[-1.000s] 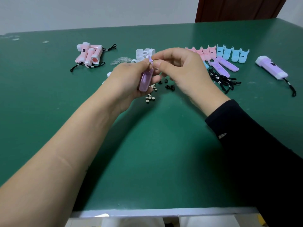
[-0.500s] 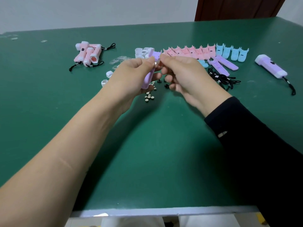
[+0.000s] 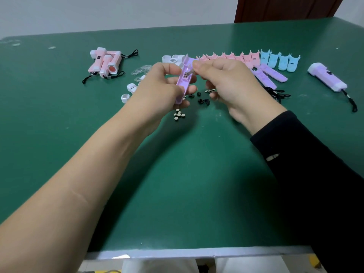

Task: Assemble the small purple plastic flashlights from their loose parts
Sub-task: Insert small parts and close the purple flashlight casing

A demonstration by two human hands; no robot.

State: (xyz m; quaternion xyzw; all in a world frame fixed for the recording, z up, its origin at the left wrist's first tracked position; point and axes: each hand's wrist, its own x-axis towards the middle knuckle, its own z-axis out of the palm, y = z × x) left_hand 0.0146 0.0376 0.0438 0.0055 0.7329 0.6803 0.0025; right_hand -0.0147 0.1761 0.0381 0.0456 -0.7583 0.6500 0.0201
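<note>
Purple shell half [image 3: 184,79] held up off the surface, open side toward camera, tilted long-axis roughly upright, in front of the parts row. Left hand [image 3: 157,89] grip wrapped round its lower body, thumb on one long edge, fingers on the other. Right hand [image 3: 228,83] grip pinched, thumb and forefinger on a tiny metal piece [image 3: 190,72] at the shell's upper cavity; whether it is seated, can't tell. One round silvery bit shows inside the shell, likely a cell.

Handling guess: shell is light, thin, stiff plastic, smooth, so it may flex or slip if squeezed mid-span. Hold by the long edges low down, as here, leaving the cavity open. The metal piece looks small and springy, easy to drop or bend; fingertip pinch only, light push.

Below the hands on the green surface [image 3: 177,184]: button cells [image 3: 178,115], black small parts [image 3: 203,100]. Left of them white caps [image 3: 129,91] and clear lenses [image 3: 140,70]. Behind: pink shell halves [image 3: 226,57], blue shell halves [image 3: 279,61], spare purple halves [image 3: 269,72], black lanyards [image 3: 275,93]. Far left, finished pink flashlights [image 3: 105,64]; far right, one finished purple flashlight [image 3: 327,79].
</note>
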